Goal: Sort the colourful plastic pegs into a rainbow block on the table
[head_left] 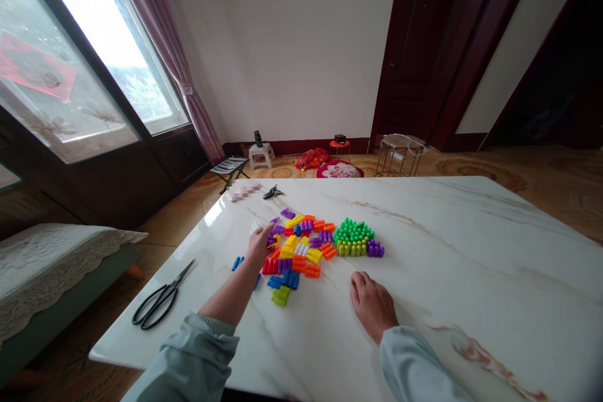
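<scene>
A spread of small plastic building pieces (301, 248) in yellow, orange, purple, blue and red lies on the white marble table (424, 264). To its right sits a joined block of green pieces (353, 237) with a few purple ones (375, 249) against it. My left hand (260, 243) reaches into the left edge of the spread, fingers closed around a purple piece (272, 240). My right hand (372, 304) rests palm down on the table, just below the green block, with its fingers curled under and nothing visible in them.
Black scissors (162, 298) lie near the table's left edge. A smaller dark tool (272, 192) sits at the far left corner. A bed (51, 270) stands at left. Stools (261, 154), a wire-frame stool (400, 154) and toys line the far wall.
</scene>
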{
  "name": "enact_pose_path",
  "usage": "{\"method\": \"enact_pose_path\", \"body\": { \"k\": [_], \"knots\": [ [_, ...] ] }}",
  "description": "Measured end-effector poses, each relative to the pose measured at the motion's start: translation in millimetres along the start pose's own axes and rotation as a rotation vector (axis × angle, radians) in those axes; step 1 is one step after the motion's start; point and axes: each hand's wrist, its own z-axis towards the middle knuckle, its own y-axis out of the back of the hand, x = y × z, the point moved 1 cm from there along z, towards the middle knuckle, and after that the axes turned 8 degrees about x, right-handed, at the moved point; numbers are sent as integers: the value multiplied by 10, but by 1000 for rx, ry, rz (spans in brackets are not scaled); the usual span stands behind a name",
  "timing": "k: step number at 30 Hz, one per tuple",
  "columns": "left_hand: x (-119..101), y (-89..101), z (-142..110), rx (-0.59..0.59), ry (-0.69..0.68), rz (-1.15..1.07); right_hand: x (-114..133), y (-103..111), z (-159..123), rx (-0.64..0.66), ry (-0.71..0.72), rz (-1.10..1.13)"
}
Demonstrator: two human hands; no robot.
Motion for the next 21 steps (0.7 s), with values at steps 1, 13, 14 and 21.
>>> {"method": "enact_pose_path", "body": {
  "k": [1, 13, 14, 21],
  "knots": [
    [-10, -54, 44, 4, 0, 104, -1, 1, 1, 5, -3, 1],
    [-173, -347, 461, 120, -102, 1225, 4, -6, 3, 61, -53, 22],
    [-170, -355, 438, 123, -119, 1257, 8, 1, 2, 66, -57, 19],
    [-138, -393, -176, 39, -451, 1130, 16, 11, 3, 64, -63, 22]
  ]
}}
